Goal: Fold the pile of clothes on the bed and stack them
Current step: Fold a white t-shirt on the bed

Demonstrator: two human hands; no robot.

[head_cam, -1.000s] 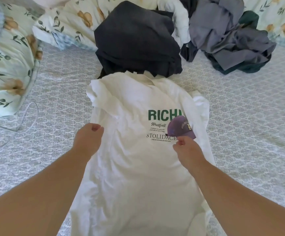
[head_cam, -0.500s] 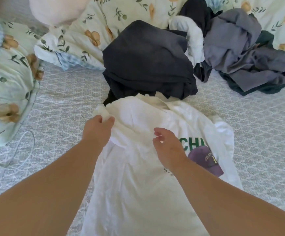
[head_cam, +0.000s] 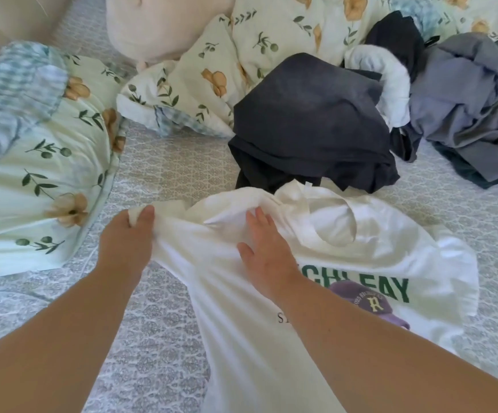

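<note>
A white T-shirt (head_cam: 375,251) with green lettering and a purple cap print lies face up on the bed in front of me. My left hand (head_cam: 125,242) pinches its left shoulder or sleeve edge and holds it lifted off the bedspread. My right hand (head_cam: 264,254) rests flat on the upper chest of the shirt, fingers straight, just left of the collar. Behind the shirt sits a folded dark grey garment (head_cam: 310,120). A loose pile of grey, white and dark green clothes (head_cam: 474,108) lies at the far right.
The bed is covered by a grey patterned bedspread (head_cam: 158,338). A floral duvet (head_cam: 33,162) bulges at the left and runs along the back. A pale pink cushion (head_cam: 164,22) sits at the top.
Both hands moved up the shirt from its middle to the shoulder area. My left hand took hold of the left shoulder edge and pulled it out to the left, uncovering more lettering.
</note>
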